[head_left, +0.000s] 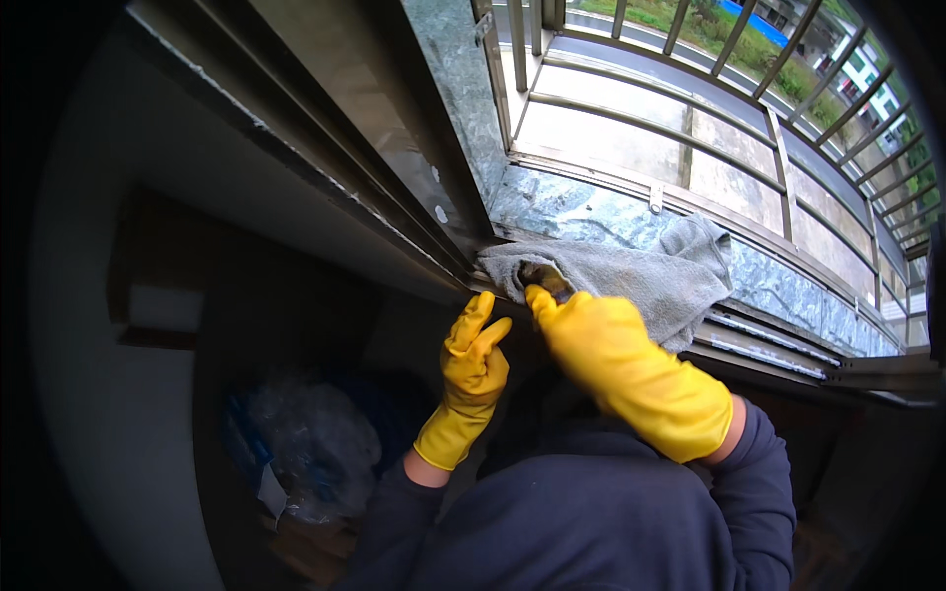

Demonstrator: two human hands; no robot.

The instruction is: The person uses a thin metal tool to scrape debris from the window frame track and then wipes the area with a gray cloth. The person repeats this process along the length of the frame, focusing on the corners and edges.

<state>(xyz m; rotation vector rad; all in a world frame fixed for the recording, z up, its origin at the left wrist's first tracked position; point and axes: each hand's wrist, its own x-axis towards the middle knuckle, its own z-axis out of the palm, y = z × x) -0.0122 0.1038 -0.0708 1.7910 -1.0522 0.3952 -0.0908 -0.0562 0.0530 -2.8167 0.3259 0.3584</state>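
Both my hands wear yellow rubber gloves. My right hand [596,330] is closed on a grey cloth [641,276], at its left end by the inner corner of the window frame. Next to the thumb there is a dark brown patch [544,280]; whether it is dirt on the cloth or a separate object I cannot tell. The rest of the cloth lies bunched over the sill and track to the right. My left hand [475,360] is just below the frame's corner, holding nothing, with some fingers stretched out and others bent.
A sliding window sash [394,128] rises at the left. Metal window tracks [769,345] and a marbled stone sill [581,209] run rightward. Beyond them stand metal security bars [690,123]. Below left, clear plastic bags [320,443] lie in shadow.
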